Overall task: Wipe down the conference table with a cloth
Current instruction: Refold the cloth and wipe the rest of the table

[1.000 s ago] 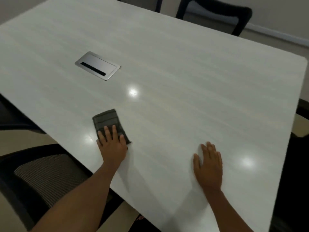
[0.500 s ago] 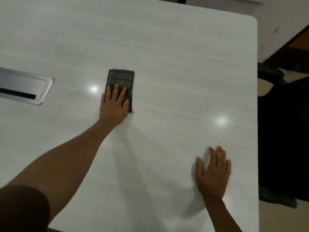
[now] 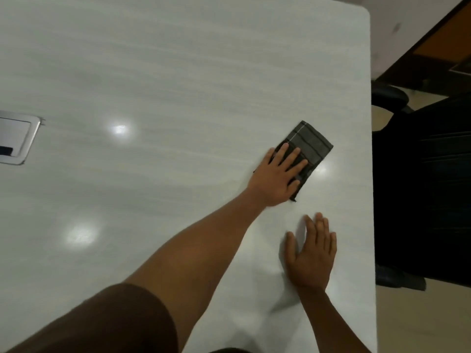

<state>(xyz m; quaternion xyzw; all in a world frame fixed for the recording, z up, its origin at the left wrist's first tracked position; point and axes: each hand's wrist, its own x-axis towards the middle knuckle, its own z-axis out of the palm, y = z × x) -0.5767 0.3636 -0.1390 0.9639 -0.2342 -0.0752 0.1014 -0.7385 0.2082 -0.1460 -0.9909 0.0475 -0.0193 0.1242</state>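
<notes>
wiping looks underway, not finished: the left hand (image 3: 276, 175) presses a folded dark checked cloth (image 3: 309, 150) flat near the desk's (image 3: 178, 72) right edge, fingers (image 3: 293, 155) spread on top rather than gripping it. the right hand (image 3: 309, 253) rests palm down just beside, fingers loosely apart, holding nothing. the broad stretch toward the metal cable box (image 3: 15, 137) probably remains.

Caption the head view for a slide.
Left hand presses cloth on table near its right edge; right hand braces flat.
</notes>
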